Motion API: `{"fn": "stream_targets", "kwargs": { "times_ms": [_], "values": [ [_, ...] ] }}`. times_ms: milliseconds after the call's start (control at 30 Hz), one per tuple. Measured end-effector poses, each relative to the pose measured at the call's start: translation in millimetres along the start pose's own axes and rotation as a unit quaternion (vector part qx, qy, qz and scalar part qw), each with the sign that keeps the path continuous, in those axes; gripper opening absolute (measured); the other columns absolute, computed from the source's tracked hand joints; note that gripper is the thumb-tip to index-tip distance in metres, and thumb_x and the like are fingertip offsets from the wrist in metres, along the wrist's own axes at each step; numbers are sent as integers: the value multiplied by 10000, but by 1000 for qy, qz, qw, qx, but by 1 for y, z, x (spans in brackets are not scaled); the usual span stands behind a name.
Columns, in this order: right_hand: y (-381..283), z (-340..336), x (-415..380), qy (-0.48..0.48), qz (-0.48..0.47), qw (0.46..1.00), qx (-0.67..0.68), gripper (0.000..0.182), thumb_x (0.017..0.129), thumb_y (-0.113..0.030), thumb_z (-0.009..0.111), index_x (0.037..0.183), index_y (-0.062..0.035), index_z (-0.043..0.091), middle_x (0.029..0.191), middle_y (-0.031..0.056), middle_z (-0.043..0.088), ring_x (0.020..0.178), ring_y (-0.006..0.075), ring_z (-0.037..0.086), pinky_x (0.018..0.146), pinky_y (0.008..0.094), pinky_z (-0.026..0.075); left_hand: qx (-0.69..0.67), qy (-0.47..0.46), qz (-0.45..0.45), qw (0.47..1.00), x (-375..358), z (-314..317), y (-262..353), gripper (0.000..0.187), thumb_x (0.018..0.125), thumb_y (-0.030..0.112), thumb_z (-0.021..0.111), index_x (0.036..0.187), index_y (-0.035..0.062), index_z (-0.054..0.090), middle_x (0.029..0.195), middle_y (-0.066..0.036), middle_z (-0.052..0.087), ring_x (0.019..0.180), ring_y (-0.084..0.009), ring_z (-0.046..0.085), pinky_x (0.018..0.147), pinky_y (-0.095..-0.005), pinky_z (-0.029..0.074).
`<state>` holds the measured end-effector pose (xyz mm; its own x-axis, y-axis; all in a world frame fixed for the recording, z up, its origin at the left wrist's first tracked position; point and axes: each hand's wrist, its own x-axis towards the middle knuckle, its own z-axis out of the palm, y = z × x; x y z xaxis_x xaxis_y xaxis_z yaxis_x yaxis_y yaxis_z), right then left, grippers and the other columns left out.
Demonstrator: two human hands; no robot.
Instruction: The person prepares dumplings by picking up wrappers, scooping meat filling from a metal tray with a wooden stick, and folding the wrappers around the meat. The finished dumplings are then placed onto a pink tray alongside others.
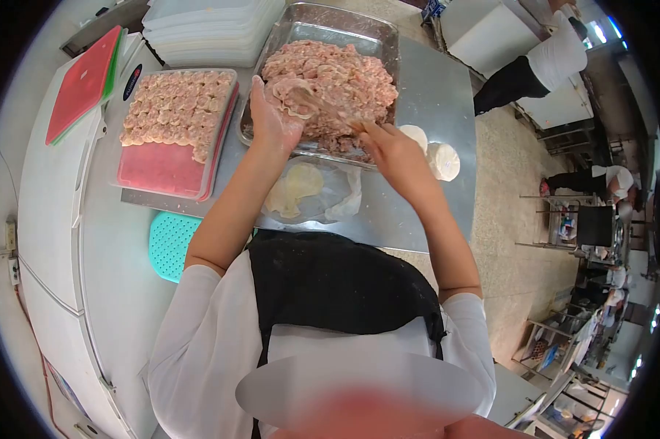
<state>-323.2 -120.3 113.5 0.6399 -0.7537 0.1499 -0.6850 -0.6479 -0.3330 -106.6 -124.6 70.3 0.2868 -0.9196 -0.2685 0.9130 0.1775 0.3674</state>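
Metal table [441,84] | left grip [273,121] half-curled, holding meat-smeared wrapper [295,113] | right grip [398,152] clenched round stick [337,115]

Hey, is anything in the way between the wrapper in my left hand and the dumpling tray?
Nothing tall shows. Between the wrapper in your left hand and the dumpling tray, I see only the left rim of the steel pan and the tray's own edge.
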Motion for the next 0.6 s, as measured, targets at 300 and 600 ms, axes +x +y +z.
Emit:
{"fn": "stream_targets", "kwargs": {
  "times_ms": [300,600],
  "values": [
    [37,-23,-4,27,-95,995,-31,233,901,-211,543,1089,-78,573,809,147,605,738,331,629,593,438,505,-9,44,3,999,-14,27,-26,628,898,533,503,1162,-36,532,1089,-197,574,1095,-345,512,995,-514,375],
    [106,-15,1,-139,-121,953,-241,266,863,-264,565,712,-86,692,682,124,642,664,305,647,564,404,498,305,-106,107,940,-36,-5,27,529,861,-33,508,1369,72,406,1244,-205,538,1149,-255,544,947,-375,480]
  ]
}}
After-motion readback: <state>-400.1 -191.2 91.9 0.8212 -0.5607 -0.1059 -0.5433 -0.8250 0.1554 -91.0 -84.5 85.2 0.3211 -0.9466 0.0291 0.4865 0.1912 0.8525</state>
